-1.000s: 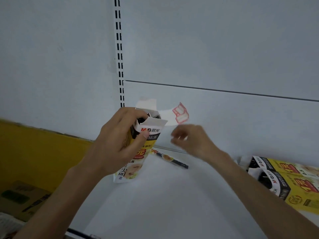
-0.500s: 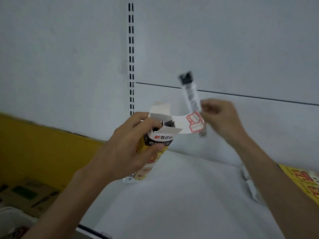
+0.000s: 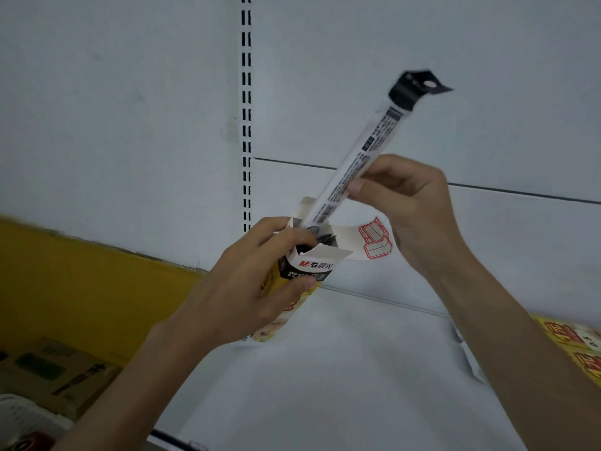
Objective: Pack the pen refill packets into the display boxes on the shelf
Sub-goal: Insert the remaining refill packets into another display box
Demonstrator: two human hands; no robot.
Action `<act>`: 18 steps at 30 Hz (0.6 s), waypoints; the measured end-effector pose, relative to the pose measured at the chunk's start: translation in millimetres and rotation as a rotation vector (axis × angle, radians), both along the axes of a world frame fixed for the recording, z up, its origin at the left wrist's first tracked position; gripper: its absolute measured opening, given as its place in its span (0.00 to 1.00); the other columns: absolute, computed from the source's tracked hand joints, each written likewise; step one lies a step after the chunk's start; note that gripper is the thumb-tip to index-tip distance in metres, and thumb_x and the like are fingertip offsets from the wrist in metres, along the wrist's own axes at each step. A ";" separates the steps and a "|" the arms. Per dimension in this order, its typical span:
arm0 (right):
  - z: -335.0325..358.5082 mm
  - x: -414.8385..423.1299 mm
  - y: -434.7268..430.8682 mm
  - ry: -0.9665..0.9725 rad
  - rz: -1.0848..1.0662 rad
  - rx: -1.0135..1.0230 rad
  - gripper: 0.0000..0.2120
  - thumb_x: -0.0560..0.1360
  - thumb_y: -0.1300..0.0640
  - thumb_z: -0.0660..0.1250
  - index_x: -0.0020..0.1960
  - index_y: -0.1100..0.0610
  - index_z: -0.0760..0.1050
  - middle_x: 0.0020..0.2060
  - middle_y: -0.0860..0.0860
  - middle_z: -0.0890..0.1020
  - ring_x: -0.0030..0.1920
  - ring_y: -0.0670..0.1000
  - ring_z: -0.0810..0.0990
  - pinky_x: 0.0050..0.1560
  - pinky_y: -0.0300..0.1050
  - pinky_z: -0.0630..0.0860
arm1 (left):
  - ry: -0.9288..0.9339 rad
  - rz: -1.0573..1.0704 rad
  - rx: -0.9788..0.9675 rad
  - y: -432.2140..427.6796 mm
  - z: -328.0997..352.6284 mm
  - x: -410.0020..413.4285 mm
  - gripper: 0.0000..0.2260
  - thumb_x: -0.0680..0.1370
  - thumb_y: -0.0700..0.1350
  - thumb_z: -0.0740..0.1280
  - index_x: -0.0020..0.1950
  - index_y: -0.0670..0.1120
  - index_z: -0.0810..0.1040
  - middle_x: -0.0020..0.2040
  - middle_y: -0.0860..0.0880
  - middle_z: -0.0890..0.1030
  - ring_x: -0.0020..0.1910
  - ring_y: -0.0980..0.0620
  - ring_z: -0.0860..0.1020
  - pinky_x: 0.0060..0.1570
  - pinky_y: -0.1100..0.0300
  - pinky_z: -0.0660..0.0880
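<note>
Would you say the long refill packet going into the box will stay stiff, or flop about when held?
The refill packet probably stays fairly stiff: it runs straight above the right hand. Its black top tab looks bent, so that end likely flexes. It seems light, pinched by fingers alone over the box.

White shelf: display box standing on it, yellow boxes lying at right edge.

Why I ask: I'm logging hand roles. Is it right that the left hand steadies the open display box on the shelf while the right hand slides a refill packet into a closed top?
Not quite. The head view shows the display box with its top flaps open, not closed. The left hand does steady it, and the right hand is feeding the refill packet into the opening.
</note>
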State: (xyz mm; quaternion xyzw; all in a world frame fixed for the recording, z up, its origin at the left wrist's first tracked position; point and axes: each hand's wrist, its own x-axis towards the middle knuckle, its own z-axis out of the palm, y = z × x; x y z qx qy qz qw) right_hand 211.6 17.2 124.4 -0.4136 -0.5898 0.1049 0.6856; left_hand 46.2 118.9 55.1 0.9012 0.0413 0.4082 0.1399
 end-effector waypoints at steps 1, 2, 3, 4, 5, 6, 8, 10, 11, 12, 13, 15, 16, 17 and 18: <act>-2.5 0.1 1.6 -0.020 -0.009 -0.021 0.10 0.66 0.67 0.69 0.37 0.53 0.83 0.36 0.46 0.85 0.40 0.46 0.83 0.45 0.37 0.77 | -0.005 0.002 0.004 0.4 -0.3 -0.5 0.15 0.73 0.57 0.61 0.59 0.59 0.68 0.58 0.58 0.70 0.56 0.65 0.70 0.48 0.74 0.73; -4.7 0.1 2.8 -0.031 -0.011 -0.039 0.09 0.66 0.67 0.69 0.37 0.54 0.83 0.36 0.46 0.85 0.40 0.45 0.83 0.45 0.36 0.76 | -0.009 0.004 0.003 0.9 -0.6 -0.9 0.15 0.73 0.57 0.61 0.59 0.58 0.68 0.58 0.58 0.70 0.56 0.65 0.70 0.48 0.74 0.73; -5.7 0.7 3.4 -0.029 -0.009 -0.044 0.09 0.65 0.67 0.69 0.37 0.54 0.83 0.36 0.46 0.85 0.40 0.45 0.83 0.44 0.35 0.76 | -0.011 0.006 -0.002 1.0 -0.8 -1.5 0.15 0.73 0.57 0.61 0.58 0.58 0.68 0.58 0.57 0.70 0.55 0.65 0.70 0.48 0.74 0.73; -5.3 1.3 3.2 -0.013 0.000 -0.032 0.10 0.65 0.67 0.69 0.36 0.53 0.83 0.36 0.46 0.85 0.40 0.45 0.83 0.45 0.35 0.76 | -0.013 0.009 -0.006 1.2 -0.8 -2.1 0.15 0.73 0.57 0.61 0.58 0.58 0.68 0.58 0.57 0.70 0.55 0.65 0.70 0.47 0.73 0.74; -3.4 1.9 2.3 0.018 0.013 -0.006 0.11 0.65 0.68 0.69 0.36 0.53 0.83 0.35 0.46 0.85 0.39 0.45 0.83 0.45 0.35 0.76 | -0.014 0.011 -0.009 1.0 -0.7 -2.6 0.15 0.73 0.57 0.61 0.58 0.58 0.68 0.58 0.57 0.70 0.55 0.64 0.70 0.47 0.72 0.74; -1.3 2.9 1.1 0.046 0.023 0.029 0.11 0.66 0.68 0.68 0.36 0.53 0.83 0.35 0.46 0.85 0.39 0.45 0.82 0.45 0.36 0.76 | -0.014 0.011 -0.012 0.6 -0.5 -2.7 0.14 0.73 0.57 0.62 0.58 0.58 0.68 0.58 0.57 0.71 0.55 0.64 0.70 0.46 0.71 0.75; 1.9 4.4 -1.3 0.029 0.011 0.072 0.12 0.67 0.69 0.68 0.37 0.53 0.83 0.35 0.45 0.85 0.38 0.45 0.82 0.44 0.36 0.76 | -0.011 0.010 -0.020 -0.5 0.6 -2.1 0.15 0.73 0.56 0.62 0.58 0.58 0.68 0.58 0.56 0.71 0.55 0.62 0.71 0.45 0.68 0.75; 0.0 -0.2 -1.1 -0.080 -0.046 -0.017 0.12 0.67 0.69 0.69 0.36 0.53 0.82 0.31 0.43 0.83 0.34 0.42 0.80 0.38 0.34 0.75 | -0.007 -0.003 -0.013 -1.9 2.0 -1.1 0.17 0.73 0.56 0.62 0.61 0.60 0.66 0.58 0.60 0.71 0.55 0.63 0.71 0.48 0.70 0.74; -3.8 -2.6 0.3 -0.147 -0.093 -0.131 0.11 0.69 0.69 0.70 0.36 0.53 0.80 0.28 0.42 0.82 0.29 0.39 0.78 0.31 0.32 0.73 | -0.002 -0.018 -0.017 -3.2 2.6 -0.6 0.19 0.72 0.55 0.63 0.62 0.63 0.64 0.58 0.65 0.70 0.56 0.65 0.71 0.49 0.73 0.72; -8.0 -4.2 1.6 -0.206 -0.132 -0.262 0.10 0.70 0.68 0.70 0.36 0.54 0.79 0.26 0.41 0.80 0.24 0.39 0.75 0.24 0.30 0.68 | 0.005 -0.029 -0.043 -4.9 3.5 0.1 0.23 0.71 0.56 0.64 0.64 0.66 0.60 0.58 0.70 0.69 0.57 0.68 0.70 0.51 0.76 0.69; -10.5 -3.8 2.1 -0.231 -0.140 -0.362 0.07 0.71 0.66 0.70 0.38 0.55 0.79 0.27 0.42 0.79 0.22 0.39 0.73 0.21 0.28 0.64 | 0.013 -0.028 -0.089 -7.1 4.5 0.7 0.28 0.70 0.57 0.66 0.65 0.70 0.56 0.58 0.74 0.67 0.57 0.71 0.69 0.51 0.79 0.66; -9.6 0.4 0.0 -0.226 -0.138 -0.366 0.05 0.69 0.62 0.72 0.44 0.55 0.81 0.35 0.45 0.81 0.28 0.39 0.77 0.29 0.28 0.71 | 0.010 -0.006 -0.201 -10.3 4.7 2.4 0.37 0.67 0.59 0.71 0.63 0.76 0.48 0.55 0.77 0.66 0.55 0.76 0.68 0.50 0.82 0.64; -6.4 4.3 -1.9 -0.207 -0.121 -0.284 0.07 0.67 0.60 0.74 0.45 0.53 0.81 0.39 0.46 0.82 0.36 0.41 0.79 0.39 0.32 0.75 | -0.002 0.006 -0.243 -10.9 4.2 3.1 0.38 0.67 0.60 0.72 0.62 0.76 0.47 0.53 0.76 0.67 0.53 0.77 0.68 0.49 0.82 0.64; -2.4 8.0 -3.3 -0.156 -0.088 -0.186 0.09 0.65 0.58 0.74 0.44 0.50 0.82 0.40 0.45 0.83 0.41 0.45 0.80 0.45 0.37 0.76 | -0.014 0.016 -0.269 -10.4 3.3 4.0 0.37 0.65 0.61 0.71 0.62 0.75 0.48 0.53 0.74 0.67 0.53 0.77 0.68 0.47 0.83 0.64; 1.8 9.9 -4.7 -0.108 -0.050 -0.109 0.09 0.63 0.57 0.74 0.42 0.47 0.82 0.40 0.44 0.83 0.43 0.47 0.80 0.48 0.39 0.76 | -0.021 0.025 -0.286 -9.7 2.6 4.8 0.35 0.64 0.62 0.69 0.62 0.73 0.51 0.52 0.73 0.68 0.52 0.77 0.69 0.46 0.83 0.64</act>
